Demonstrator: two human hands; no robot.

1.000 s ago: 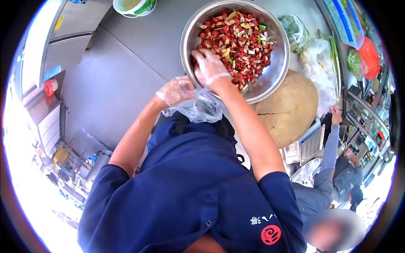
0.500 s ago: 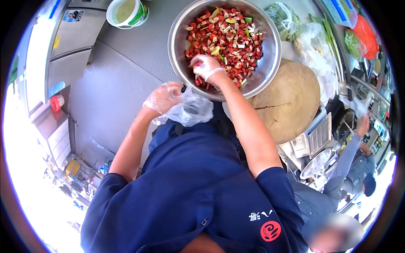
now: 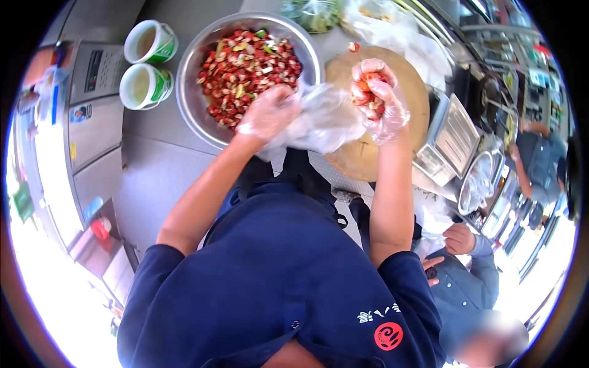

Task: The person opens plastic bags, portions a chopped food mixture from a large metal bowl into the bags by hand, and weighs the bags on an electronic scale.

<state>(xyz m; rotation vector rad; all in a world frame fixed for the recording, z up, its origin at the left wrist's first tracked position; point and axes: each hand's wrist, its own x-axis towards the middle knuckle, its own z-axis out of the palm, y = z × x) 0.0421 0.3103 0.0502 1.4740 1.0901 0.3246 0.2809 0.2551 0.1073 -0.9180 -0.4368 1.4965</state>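
A steel bowl holds chopped red peppers with pale and green pieces. My left hand, in a clear glove, grips a thin plastic bag at the bowl's right edge; the bag is smeared by motion. Over the round wooden board, my right hand, also gloved, is closed around a clump of red pepper pieces. One red piece shows just above this hand, near the board's top edge.
Two white-and-green tubs stand left of the bowl. Bagged greens and a clear bag lie behind the board. A scale sits at its right. A co-worker's hand is at lower right, and another person stands farther right.
My right hand has left the bowl with pepper pieces and moved right over the board. My left hand has moved up and right with the bag. The view has shifted, showing a second tub.
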